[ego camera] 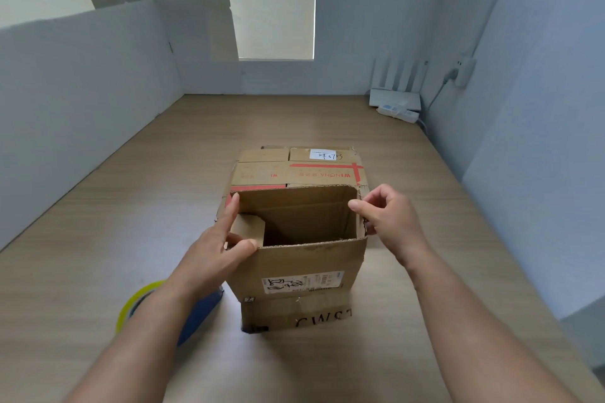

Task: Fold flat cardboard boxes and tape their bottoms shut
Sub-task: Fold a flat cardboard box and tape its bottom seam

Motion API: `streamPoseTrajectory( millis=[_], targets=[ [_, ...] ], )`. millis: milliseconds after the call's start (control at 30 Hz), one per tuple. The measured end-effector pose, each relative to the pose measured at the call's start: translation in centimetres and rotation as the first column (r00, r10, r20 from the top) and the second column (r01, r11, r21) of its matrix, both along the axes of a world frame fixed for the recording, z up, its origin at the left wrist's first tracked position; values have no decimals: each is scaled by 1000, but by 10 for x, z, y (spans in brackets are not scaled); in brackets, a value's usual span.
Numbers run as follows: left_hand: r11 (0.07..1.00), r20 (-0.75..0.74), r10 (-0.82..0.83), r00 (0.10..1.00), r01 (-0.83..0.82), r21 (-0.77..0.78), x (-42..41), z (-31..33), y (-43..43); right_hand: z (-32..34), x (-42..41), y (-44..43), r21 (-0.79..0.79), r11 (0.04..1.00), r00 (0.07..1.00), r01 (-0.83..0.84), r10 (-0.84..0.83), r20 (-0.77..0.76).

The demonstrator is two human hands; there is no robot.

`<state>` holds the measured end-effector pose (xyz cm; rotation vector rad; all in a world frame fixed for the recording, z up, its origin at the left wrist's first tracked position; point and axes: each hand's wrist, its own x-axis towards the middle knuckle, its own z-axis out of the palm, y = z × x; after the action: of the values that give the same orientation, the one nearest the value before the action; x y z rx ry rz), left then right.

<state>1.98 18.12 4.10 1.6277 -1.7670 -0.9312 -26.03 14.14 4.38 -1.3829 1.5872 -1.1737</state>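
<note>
Yellow-green tape roll (136, 303) lies near-left on the wooden counter (98, 232). Brown cardboard box (304, 263) stands mid-counter, mouth upward, with the opening's long side running left to right. Left hand (209, 258) grips its left wall, and right hand (389, 219) pinches the right wall.

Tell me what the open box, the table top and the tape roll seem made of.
Open box: corrugated cardboard, matte brown; fluting shows along its cut top edge.
Table top: probably wood-grain laminate, pale, streaked.
Tape roll: seemingly glossy yellowish plastic film, partly hidden.
</note>
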Motion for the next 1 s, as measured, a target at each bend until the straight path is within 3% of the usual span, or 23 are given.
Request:
streamPoseTrajectory(
  millis=[133, 233, 367, 467, 533, 667, 800, 900, 1000],
  targets=[
    [997, 62, -59, 996, 55, 59, 8, 5, -9, -4, -4, 4, -53, 997, 984, -62, 70, 167],
    [999, 67, -44, 997, 45, -10, 4, 4, -9, -8, -5, 3, -90, 994, 986, -65, 77, 147],
    [998, 104, -42, 994, 47, -48, 3, 3, -14, -3, -7, 0, -92, 976, 974, -195, 182, -136],
    [999, 123, -53, 991, 53, 2, -1, 1, -22, 1, 2, 1, 184, 895, 790, -407, 446, -420],
    [998, 132, -64, 989, 63, 11, -2, 0, -26, -3, 9, 4, 255, 850, 729, -461, 527, -438],
    [997, 79, -70, 994, 71, -22, 10, -1, -29, 2, -7, 1, 285, 836, 842, -468, 520, -144],
    [1000, -93, -8, 996, 7, -3, 19, -11, -36, -5, -7, -10, 154, 946, 904, -286, 320, -284],
    [984, -102, 174, 979, -177, -21, 18, -25, -43, -16, 4, -17, 135, 970, 943, -202, 230, -241],
    [986, -72, 165, 984, -166, -2, 14, -30, -45, -20, 6, -20, 164, 965, 935, -207, 245, -258]
  ],
)
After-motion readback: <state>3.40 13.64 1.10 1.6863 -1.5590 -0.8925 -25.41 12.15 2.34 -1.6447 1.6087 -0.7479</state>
